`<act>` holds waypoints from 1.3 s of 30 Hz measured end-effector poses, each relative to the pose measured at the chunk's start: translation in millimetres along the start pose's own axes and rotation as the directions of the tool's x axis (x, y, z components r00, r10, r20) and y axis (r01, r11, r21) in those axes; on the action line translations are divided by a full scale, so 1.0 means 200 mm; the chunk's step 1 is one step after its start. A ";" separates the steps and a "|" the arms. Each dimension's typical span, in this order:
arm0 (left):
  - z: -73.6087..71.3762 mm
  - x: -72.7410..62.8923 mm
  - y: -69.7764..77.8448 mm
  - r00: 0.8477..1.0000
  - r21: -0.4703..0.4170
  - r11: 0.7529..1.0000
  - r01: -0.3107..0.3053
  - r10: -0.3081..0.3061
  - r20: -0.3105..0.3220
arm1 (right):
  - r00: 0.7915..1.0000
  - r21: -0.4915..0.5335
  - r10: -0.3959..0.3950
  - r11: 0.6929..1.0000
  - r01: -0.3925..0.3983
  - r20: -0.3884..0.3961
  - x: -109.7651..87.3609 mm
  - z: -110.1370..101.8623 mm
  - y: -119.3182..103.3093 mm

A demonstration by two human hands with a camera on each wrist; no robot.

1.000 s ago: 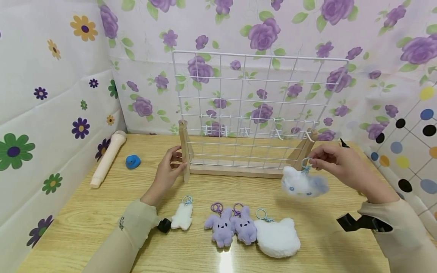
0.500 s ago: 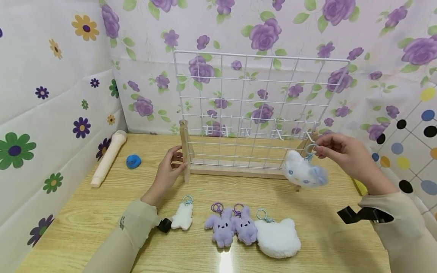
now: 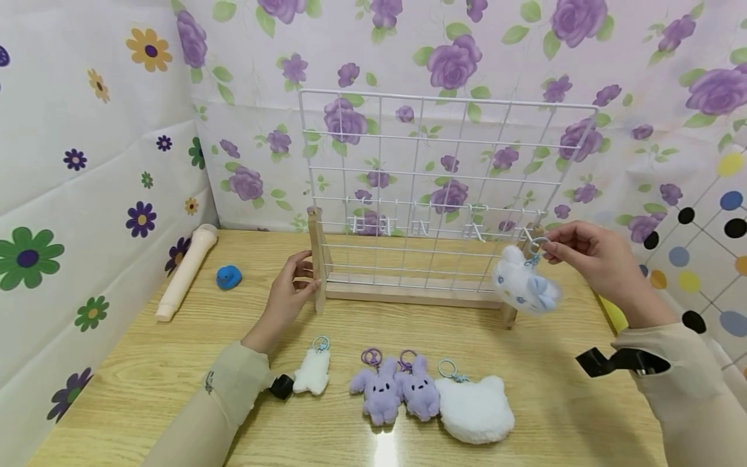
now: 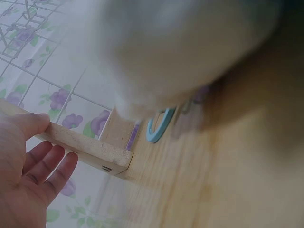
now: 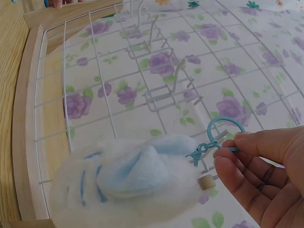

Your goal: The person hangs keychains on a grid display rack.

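A white backdrop printed with purple roses [image 3: 453, 61] stands behind a light wood-grain surface [image 3: 560, 402], with a flower-patterned panel [image 3: 87, 207] along the left. On the surface sits a rack with a white wire grid [image 3: 458, 140] and a wooden base [image 3: 408, 295]; several white hooks [image 3: 475, 231] hang from the grid. The person's right grip [image 3: 595, 263] pinches a light-blue ring [image 5: 226, 123], from which a white plush with a pale-blue bow [image 3: 525, 282] hangs in the air before the rack's right end; whether the ring touches the hook there cannot be told. The left grip [image 3: 288, 285] is bent round the rack's left upright [image 3: 318, 259]. Nearer the person lie a small white plush [image 3: 312, 371], two lilac rabbit plushes [image 3: 382, 392] side by side, and a larger white plush [image 3: 475, 410] just beside them. A blue duck [image 3: 228, 277] and a pale, microphone-shaped object [image 3: 187, 274] lie farther left.
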State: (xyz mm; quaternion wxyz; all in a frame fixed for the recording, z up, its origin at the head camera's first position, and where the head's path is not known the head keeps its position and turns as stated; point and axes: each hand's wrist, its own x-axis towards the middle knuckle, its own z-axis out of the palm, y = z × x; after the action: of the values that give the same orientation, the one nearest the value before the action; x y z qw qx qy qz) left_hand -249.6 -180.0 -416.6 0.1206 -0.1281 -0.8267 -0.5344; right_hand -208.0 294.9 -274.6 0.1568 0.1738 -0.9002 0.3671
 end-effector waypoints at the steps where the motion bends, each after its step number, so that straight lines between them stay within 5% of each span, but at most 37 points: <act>1: 0.00 0.00 0.00 1.000 0.000 1.000 0.000 0.000 0.001 | 1.000 0.007 0.000 1.000 0.000 0.001 0.00 0.00 0.01; 25: -0.01 0.01 -0.01 1.000 -0.005 1.000 -0.003 0.003 0.007 | 0.998 0.094 0.030 0.995 -0.035 0.048 0.04 0.07 0.11; 39: -0.01 0.01 -0.01 1.000 0.003 1.000 -0.021 0.021 0.000 | 0.999 0.041 -0.006 0.999 0.008 -0.047 0.03 0.05 0.08</act>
State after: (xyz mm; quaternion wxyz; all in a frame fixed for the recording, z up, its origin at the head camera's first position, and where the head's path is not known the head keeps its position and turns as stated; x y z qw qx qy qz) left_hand -251.3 -181.9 -417.8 0.1264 -0.1369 -0.8261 -0.5319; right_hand -220.9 298.0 -288.4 0.1757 0.1713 -0.8880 0.3890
